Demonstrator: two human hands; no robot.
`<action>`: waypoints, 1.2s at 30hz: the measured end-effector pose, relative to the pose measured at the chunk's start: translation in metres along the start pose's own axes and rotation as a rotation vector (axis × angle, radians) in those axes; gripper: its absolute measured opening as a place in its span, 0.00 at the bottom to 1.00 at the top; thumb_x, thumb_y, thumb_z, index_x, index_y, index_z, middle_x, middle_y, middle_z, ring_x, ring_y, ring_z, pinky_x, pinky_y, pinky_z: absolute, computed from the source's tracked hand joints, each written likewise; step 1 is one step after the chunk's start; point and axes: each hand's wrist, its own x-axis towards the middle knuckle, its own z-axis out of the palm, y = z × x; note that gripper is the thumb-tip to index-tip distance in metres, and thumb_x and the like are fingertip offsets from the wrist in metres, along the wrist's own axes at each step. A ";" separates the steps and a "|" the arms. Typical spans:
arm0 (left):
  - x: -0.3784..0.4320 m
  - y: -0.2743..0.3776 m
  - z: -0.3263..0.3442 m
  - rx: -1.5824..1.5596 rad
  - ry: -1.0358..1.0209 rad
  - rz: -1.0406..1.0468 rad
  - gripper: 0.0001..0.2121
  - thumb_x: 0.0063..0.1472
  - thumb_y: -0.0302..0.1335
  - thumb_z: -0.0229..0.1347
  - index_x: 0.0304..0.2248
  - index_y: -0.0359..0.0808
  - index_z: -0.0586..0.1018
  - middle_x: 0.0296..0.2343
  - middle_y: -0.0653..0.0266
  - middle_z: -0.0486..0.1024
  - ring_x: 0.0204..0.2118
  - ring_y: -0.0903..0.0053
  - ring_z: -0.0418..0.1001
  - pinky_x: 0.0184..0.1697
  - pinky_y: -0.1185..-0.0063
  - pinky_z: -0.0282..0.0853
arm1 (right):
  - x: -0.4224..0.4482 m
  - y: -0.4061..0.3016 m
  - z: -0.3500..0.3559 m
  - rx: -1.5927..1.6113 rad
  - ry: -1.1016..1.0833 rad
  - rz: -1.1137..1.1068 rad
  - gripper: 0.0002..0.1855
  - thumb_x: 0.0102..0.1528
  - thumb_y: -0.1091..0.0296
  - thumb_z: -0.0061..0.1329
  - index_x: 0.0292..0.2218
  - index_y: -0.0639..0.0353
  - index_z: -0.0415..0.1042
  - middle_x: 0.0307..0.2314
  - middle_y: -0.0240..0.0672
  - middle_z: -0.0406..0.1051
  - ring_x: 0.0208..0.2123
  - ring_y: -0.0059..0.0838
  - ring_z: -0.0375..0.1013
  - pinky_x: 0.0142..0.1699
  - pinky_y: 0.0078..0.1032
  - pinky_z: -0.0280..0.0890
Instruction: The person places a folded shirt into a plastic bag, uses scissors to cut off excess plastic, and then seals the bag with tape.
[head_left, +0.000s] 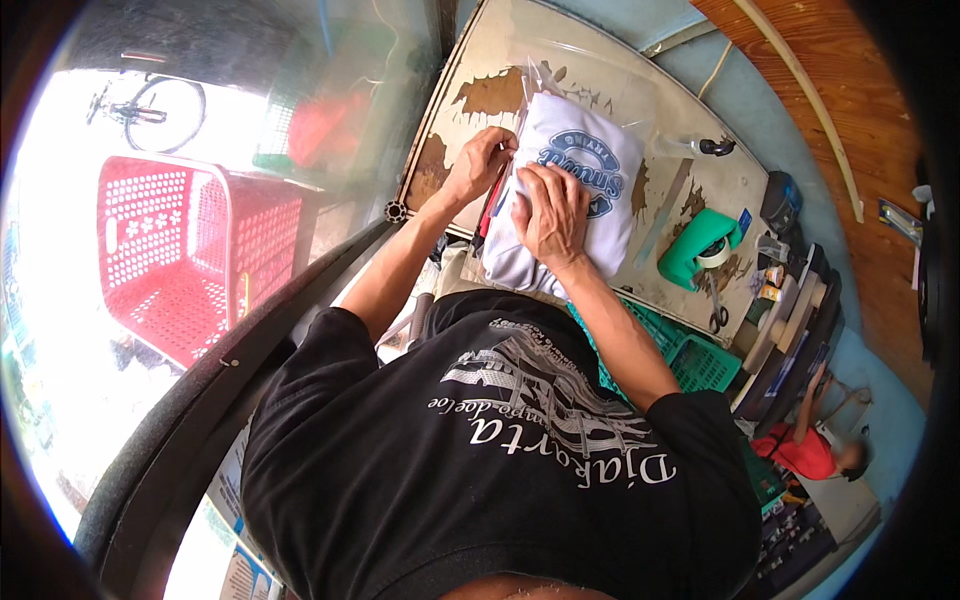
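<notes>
A folded white garment with a blue print lies on the worn table in front of me. Clear plastic bag film shows around its far end and left side. My left hand is at the garment's left edge, thumb and fingertips pinched together on the film there. Flat on top of the garment, partly over the print, rests my right hand, its fingers slightly apart and gripping nothing. Red and dark cloth peeks out beneath the left side.
Right of the garment lie a ruler-like strip, a green tape dispenser and scissors. A clear bottle lies farther back. Green plastic baskets sit below the table edge. A red basket stands left; a person is at far right.
</notes>
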 end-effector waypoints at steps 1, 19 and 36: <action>-0.001 0.001 0.002 0.042 0.069 0.051 0.05 0.57 0.18 0.54 0.34 0.31 0.74 0.30 0.55 0.74 0.31 0.63 0.74 0.35 0.74 0.68 | 0.000 0.000 0.000 -0.005 0.010 -0.004 0.17 0.56 0.57 0.45 0.45 0.53 0.71 0.44 0.31 0.70 0.49 0.37 0.65 0.53 0.39 0.56; -0.005 0.009 0.007 0.148 0.118 0.105 0.06 0.57 0.17 0.53 0.35 0.32 0.75 0.28 0.55 0.75 0.30 0.61 0.74 0.35 0.71 0.70 | -0.001 -0.001 -0.001 -0.008 0.008 0.027 0.19 0.54 0.58 0.48 0.46 0.54 0.70 0.48 0.30 0.67 0.50 0.35 0.64 0.51 0.39 0.57; -0.004 -0.008 0.001 -0.235 0.008 -0.095 0.03 0.63 0.23 0.54 0.34 0.32 0.74 0.29 0.65 0.73 0.33 0.82 0.69 0.38 0.82 0.66 | 0.001 0.003 0.008 -0.004 -0.013 0.061 0.16 0.52 0.60 0.48 0.42 0.53 0.72 0.46 0.29 0.69 0.47 0.35 0.66 0.48 0.38 0.59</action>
